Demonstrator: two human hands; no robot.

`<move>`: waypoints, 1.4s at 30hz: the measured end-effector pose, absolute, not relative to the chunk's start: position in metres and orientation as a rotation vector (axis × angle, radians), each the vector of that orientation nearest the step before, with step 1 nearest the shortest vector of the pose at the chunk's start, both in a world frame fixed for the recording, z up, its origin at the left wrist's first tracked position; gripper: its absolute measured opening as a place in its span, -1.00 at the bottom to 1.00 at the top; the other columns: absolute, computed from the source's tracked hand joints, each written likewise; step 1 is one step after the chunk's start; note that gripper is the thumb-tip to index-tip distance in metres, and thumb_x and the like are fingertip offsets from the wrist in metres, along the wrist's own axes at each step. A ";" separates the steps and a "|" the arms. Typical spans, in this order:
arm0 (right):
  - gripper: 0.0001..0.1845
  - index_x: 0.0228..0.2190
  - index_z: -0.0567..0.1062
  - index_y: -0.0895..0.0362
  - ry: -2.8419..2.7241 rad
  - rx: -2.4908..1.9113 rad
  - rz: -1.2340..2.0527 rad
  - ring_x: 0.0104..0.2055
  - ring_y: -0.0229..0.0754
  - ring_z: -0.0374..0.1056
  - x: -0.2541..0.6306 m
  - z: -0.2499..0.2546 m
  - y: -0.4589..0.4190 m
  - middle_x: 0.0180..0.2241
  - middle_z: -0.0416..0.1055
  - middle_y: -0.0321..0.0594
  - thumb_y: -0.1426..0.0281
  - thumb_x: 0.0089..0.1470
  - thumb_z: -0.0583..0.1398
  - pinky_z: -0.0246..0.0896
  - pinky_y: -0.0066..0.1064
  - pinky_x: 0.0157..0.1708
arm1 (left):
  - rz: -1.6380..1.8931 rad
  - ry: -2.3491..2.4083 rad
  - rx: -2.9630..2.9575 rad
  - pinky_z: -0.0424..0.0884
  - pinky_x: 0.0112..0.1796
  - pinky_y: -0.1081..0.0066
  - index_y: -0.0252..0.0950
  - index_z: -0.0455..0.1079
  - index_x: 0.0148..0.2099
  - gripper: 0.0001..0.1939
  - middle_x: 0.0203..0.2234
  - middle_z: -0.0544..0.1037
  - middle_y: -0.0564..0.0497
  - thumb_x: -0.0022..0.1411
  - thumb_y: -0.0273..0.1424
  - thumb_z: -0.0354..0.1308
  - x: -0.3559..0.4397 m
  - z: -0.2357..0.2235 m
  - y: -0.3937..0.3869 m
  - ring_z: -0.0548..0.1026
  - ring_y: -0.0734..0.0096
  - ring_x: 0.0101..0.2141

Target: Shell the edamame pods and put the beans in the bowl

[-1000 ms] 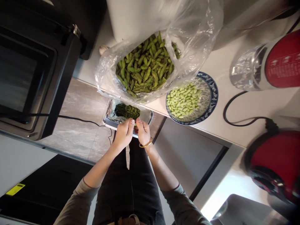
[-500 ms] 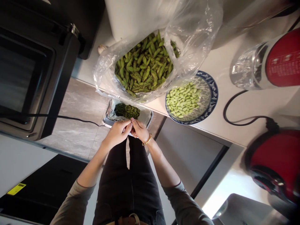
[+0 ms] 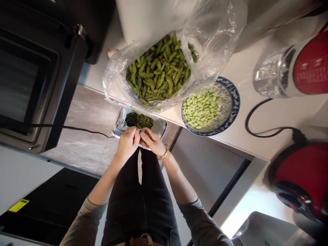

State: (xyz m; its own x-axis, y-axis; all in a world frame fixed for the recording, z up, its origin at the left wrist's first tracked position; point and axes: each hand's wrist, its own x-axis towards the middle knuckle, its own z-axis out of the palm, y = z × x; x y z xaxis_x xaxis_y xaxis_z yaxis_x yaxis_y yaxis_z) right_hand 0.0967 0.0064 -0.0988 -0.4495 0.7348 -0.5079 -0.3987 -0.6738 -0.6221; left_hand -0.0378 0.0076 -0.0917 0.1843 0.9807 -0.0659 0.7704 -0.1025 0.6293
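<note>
My left hand (image 3: 126, 141) and my right hand (image 3: 153, 141) meet fingertip to fingertip over the bin, both closed in a pinch. A bit of green edamame pod (image 3: 139, 130) shows between them; the fingers hide most of it. Below and beyond sits a lined bin (image 3: 161, 130) with dark green empty pods (image 3: 140, 121) heaped in it. On the counter in front, an open clear plastic bag (image 3: 115, 73) holds many edamame pods (image 3: 159, 73). To its right stands a blue-and-white bowl (image 3: 234, 106) with shelled green beans (image 3: 201, 109).
A black oven-like appliance (image 3: 30, 85) is at left, its cord (image 3: 84, 131) running toward the bin. Red appliances (image 3: 302, 174) and a black cable (image 3: 256, 109) lie at right on the counter (image 3: 246, 143). A garlic bulb (image 3: 111, 52) rests behind the bag.
Both hands shifted slightly left, and the fingers changed their hold on the pod, the right hand rolling over. The bag, bowl and bin stay in place.
</note>
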 end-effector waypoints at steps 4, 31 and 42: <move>-0.51 -0.51 0.33 0.12 -0.453 -1.056 2.185 -0.68 -0.42 -0.01 0.097 -0.103 0.004 -0.69 0.19 -0.44 -0.08 -0.07 0.20 -0.20 -0.54 -0.71 | 0.508 1.567 2.016 0.26 -0.43 0.45 -0.23 0.13 -0.45 -0.74 -0.59 0.34 0.07 0.32 -0.44 -0.15 -0.044 -0.090 0.011 0.37 0.45 -0.50; -0.54 -0.62 0.22 0.08 -0.798 -1.367 1.894 -0.61 -0.38 -0.08 0.100 -0.103 0.003 -0.67 0.01 -0.45 0.01 0.00 0.18 -0.20 -0.49 -0.65 | 0.256 1.283 2.284 0.39 -0.23 0.31 -0.28 0.39 -0.22 -0.80 -0.39 0.51 -0.05 0.28 -0.48 -0.07 -0.055 -0.076 0.009 0.48 0.29 -0.31; -0.61 -0.48 0.24 0.06 -0.664 -1.175 1.933 -0.66 -0.38 -0.05 0.091 -0.095 -0.005 -0.67 0.06 -0.47 0.01 0.11 0.09 -0.09 -0.48 -0.64 | 0.581 1.489 1.857 0.27 -0.44 0.50 -0.27 0.30 -0.38 -0.76 -0.56 0.42 0.06 0.32 -0.39 -0.09 -0.045 -0.072 0.003 0.37 0.51 -0.53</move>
